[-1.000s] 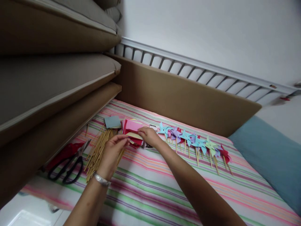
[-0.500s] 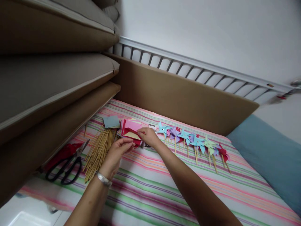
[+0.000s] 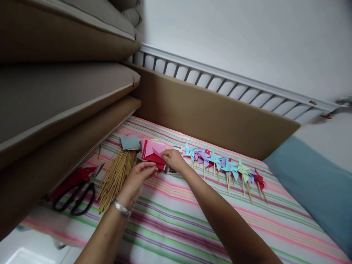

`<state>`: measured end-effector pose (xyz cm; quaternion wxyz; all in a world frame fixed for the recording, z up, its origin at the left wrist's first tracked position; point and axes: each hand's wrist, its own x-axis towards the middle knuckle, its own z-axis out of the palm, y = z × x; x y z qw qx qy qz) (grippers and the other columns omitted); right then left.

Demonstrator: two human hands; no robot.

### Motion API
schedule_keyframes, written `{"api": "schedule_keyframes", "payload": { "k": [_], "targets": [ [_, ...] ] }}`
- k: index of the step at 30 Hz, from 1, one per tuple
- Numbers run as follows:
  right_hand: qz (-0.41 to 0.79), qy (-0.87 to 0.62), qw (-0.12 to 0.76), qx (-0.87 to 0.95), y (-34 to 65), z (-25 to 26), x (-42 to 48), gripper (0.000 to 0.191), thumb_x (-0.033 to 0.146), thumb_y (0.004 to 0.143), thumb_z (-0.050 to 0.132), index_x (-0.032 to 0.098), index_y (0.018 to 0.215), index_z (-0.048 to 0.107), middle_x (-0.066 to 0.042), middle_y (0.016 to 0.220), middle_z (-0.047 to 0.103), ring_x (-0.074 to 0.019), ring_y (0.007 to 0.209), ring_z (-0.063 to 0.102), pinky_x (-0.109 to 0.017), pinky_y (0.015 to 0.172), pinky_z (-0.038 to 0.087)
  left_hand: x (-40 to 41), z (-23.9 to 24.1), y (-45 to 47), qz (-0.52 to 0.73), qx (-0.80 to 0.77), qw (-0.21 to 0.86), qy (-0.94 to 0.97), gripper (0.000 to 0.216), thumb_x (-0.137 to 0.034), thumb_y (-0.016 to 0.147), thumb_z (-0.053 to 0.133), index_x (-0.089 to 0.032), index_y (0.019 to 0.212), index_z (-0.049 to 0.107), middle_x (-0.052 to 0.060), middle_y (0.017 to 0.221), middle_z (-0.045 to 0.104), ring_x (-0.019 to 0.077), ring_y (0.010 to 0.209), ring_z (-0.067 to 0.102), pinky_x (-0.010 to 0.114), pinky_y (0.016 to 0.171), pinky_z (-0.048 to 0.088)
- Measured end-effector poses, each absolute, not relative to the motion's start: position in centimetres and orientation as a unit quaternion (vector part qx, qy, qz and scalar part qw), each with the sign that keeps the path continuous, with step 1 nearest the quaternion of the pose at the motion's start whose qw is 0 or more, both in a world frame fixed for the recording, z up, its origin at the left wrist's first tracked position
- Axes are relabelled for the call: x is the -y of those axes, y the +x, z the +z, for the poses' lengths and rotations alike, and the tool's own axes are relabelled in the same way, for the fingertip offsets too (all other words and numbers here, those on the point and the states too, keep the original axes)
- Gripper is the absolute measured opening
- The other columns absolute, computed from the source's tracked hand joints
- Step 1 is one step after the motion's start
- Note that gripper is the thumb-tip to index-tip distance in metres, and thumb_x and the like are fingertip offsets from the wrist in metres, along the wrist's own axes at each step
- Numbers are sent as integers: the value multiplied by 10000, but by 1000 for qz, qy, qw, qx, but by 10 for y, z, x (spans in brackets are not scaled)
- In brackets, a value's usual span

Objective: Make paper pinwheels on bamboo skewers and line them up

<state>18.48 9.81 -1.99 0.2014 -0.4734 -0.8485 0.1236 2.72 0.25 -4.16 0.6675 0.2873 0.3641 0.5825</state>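
My right hand (image 3: pixel 174 159) pinches the corner of a pink paper square (image 3: pixel 158 149), whose edge is lifted off a stack of coloured squares. Red paper (image 3: pixel 155 158) shows beneath it. At the near edge of the stack, my left hand (image 3: pixel 140 176), with a silver bangle on its wrist, has its fingers bent together; what lies between the tips, if anything, is hidden. Beside this hand lies a heap of thin wooden sticks (image 3: pixel 117 178). A pale blue paper square (image 3: pixel 130 142) rests above the sticks, left of the stack.
Paper pinwheels (image 3: pixel 216 158) on sticks lie in a row to the right. Black-handled scissors (image 3: pixel 79 194) and a red item (image 3: pixel 74 179) are at the left. Thick folded cushions (image 3: pixel 66 91) rise on the left; a brown panel (image 3: pixel 209 110) stands behind the striped cloth (image 3: pixel 176 212).
The paper at my right fingertips differs: a yellow sheet showed under the lifted red one before, and now a pink sheet is raised above red. My left hand has hardly moved.
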Motion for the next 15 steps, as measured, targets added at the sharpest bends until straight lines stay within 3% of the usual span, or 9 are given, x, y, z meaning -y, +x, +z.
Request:
{"api": "schedule_keyframes", "payload": {
  "k": [4,7,10,15],
  "targets": [
    [81,-483,233,840,185,-19,-99,259,93,754,461,166,618,669,-26,672,671,-141,648,590,-225,642,422,-2,-39,29,583,-369,672,270,267,-230,594,769,-127,822,676,72,779,727,152,729,658,282,766,472],
    [30,-493,286,821,187,-10,-95,261,122,811,431,155,816,689,-84,857,693,-185,831,614,-281,788,446,-1,-35,31,583,-361,682,252,309,-245,606,769,-120,873,678,91,821,730,162,724,664,292,767,480],
    [-23,-481,332,811,192,1,-80,273,135,841,419,148,960,664,-120,1019,668,-218,1014,575,-356,934,402,-1,-31,32,584,-305,718,224,335,-326,695,712,-110,946,664,133,962,711,196,848,666,318,832,481],
    [-156,-349,387,839,203,0,-28,279,106,827,478,203,1044,624,-74,1055,674,-206,1088,568,-462,1034,333,-1,-25,34,537,-174,812,150,488,-515,790,547,-83,997,636,198,1086,654,276,1034,614,408,927,457]
  ]
}}
